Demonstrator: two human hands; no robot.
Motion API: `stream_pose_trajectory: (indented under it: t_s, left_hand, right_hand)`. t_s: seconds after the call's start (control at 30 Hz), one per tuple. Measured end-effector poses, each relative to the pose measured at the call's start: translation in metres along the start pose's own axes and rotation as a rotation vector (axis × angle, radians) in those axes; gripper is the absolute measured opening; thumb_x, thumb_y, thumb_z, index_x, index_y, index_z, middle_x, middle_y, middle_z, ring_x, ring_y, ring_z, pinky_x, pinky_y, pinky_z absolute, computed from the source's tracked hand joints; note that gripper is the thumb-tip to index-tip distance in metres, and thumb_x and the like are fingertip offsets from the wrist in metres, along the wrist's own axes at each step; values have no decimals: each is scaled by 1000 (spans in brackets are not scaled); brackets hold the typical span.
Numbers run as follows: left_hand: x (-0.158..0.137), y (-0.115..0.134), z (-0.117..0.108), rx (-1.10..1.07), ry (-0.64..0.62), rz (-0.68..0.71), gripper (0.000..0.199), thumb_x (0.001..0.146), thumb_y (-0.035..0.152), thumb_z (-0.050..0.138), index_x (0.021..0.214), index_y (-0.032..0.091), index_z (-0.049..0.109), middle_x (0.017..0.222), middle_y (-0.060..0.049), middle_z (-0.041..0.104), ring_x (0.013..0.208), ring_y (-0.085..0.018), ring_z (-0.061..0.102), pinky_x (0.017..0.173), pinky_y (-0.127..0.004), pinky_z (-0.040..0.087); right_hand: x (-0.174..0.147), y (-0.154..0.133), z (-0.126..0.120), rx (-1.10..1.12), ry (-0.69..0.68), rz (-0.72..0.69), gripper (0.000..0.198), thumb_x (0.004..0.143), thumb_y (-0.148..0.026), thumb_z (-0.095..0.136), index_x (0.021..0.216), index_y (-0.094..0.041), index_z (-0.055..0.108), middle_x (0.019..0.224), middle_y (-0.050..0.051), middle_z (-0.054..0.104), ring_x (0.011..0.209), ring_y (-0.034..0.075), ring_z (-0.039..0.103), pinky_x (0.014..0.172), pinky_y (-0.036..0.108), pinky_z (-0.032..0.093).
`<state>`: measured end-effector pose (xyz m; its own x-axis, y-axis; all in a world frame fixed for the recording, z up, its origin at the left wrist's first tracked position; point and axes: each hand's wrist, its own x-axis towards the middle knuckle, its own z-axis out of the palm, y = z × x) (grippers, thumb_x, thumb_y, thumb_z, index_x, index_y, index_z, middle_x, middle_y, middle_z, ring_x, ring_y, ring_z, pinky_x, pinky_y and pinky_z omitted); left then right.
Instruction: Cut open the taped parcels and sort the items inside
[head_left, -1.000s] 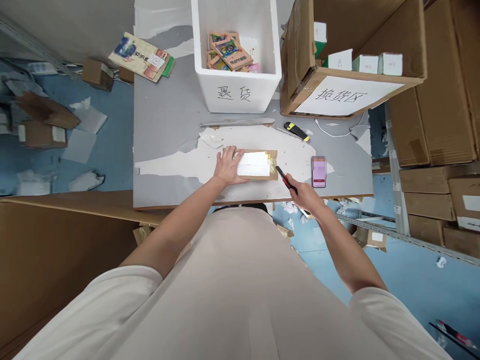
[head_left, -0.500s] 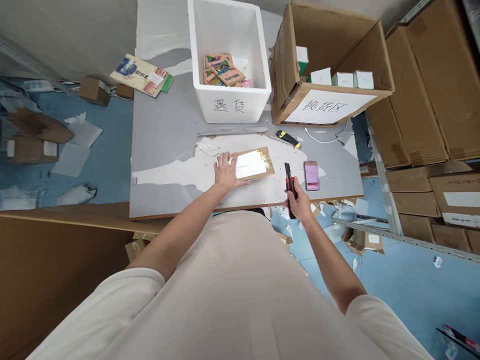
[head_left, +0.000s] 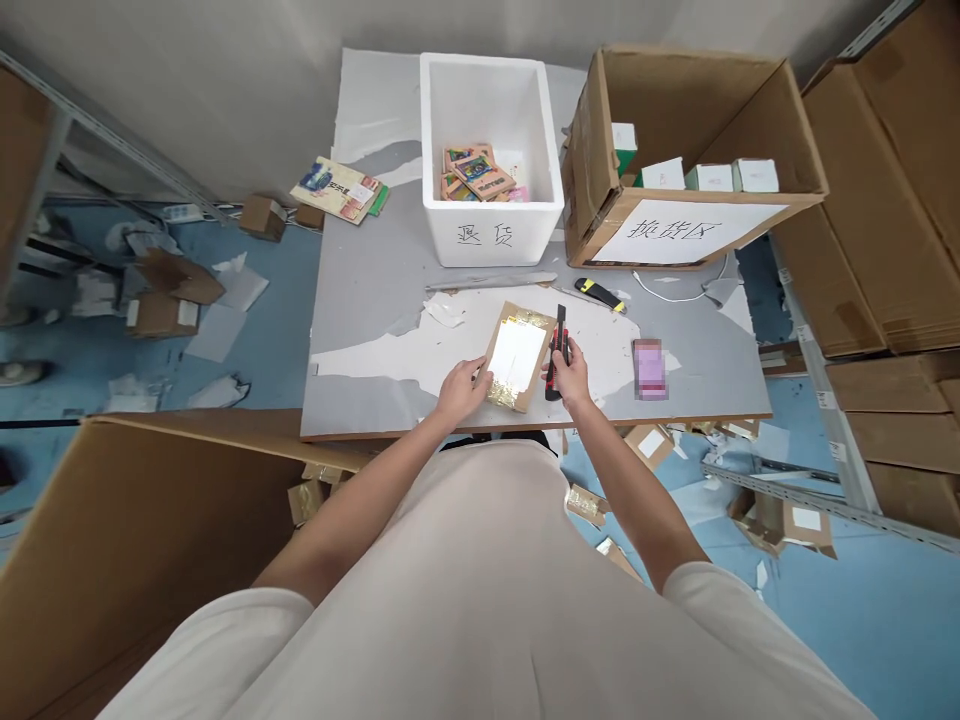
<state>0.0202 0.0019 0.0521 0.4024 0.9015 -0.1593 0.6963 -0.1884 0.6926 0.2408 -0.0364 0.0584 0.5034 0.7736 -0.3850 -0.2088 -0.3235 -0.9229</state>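
My left hand [head_left: 463, 389] grips the lower left corner of a small cardboard parcel [head_left: 517, 357], thumb on its edge. The parcel has a white label facing up and shiny tape at its ends, and it stands tilted lengthwise over the table. In my right hand [head_left: 569, 372] is a black and red utility knife [head_left: 557, 355], fingers wrapped round its handle, its tip pointing away from me. The knife lies close along the parcel's right side; I cannot tell whether they touch.
A white foam box [head_left: 491, 235] with small packs inside stands behind, beside an open cardboard box [head_left: 585, 190] holding white cartons. A yellow and black cutter [head_left: 600, 295], a phone [head_left: 649, 370] and booklets [head_left: 337, 190] lie on the table [head_left: 360, 400]. A large carton [head_left: 150, 520] is at my left.
The parcel has turned from lying sideways to lengthwise, with my left hand now on its lower left corner. My right hand has brought the utility knife left, up beside it.
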Motion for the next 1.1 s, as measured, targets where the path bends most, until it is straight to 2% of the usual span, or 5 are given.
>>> stream_pose_trajectory:
  t_s: [0.17, 0.43, 0.8, 0.97, 1.1]
  left_hand:
    - [65, 12, -17, 186, 0, 137, 52, 88, 41, 49, 132, 13, 52, 123, -14, 59, 110, -28, 59, 97, -41, 48]
    - [172, 35, -12, 271, -292, 228, 49, 77, 26, 56, 124, 14, 59, 126, -13, 62, 119, -30, 56, 100, -39, 44]
    - [88, -23, -51, 129, 73, -291, 27, 83, 41, 54, 94, 18, 63, 97, -9, 71, 90, -23, 64, 81, -33, 48]
    - [28, -29, -39, 68, 48, -371, 34, 83, 51, 52, 93, 20, 58, 88, -7, 68, 84, -23, 64, 77, -35, 50]
    - [29, -20, -31, 155, 210, -177, 53, 81, 41, 54, 125, 13, 46, 127, -18, 55, 121, -29, 52, 98, -42, 44]
  right_hand:
    - [-49, 16, -14, 170, 64, 225, 32, 73, -42, 71, 88, -22, 50, 60, -8, 54, 50, 9, 54, 49, 23, 50]
    - [-111, 33, -12, 427, -56, 670, 23, 87, -41, 59, 91, -25, 44, 84, 7, 73, 77, 23, 72, 66, 38, 59]
    - [-12, -4, -13, 141, -59, 164, 24, 90, -46, 49, 105, -27, 46, 99, 3, 71, 99, 17, 67, 86, 36, 53]
    - [35, -34, -13, -309, -221, 62, 36, 95, -47, 39, 114, -19, 51, 92, 9, 69, 94, 17, 62, 83, 32, 49]
    - [33, -42, -38, -512, -170, 24, 44, 94, -43, 39, 130, -18, 45, 95, 8, 66, 75, 14, 64, 72, 28, 52]
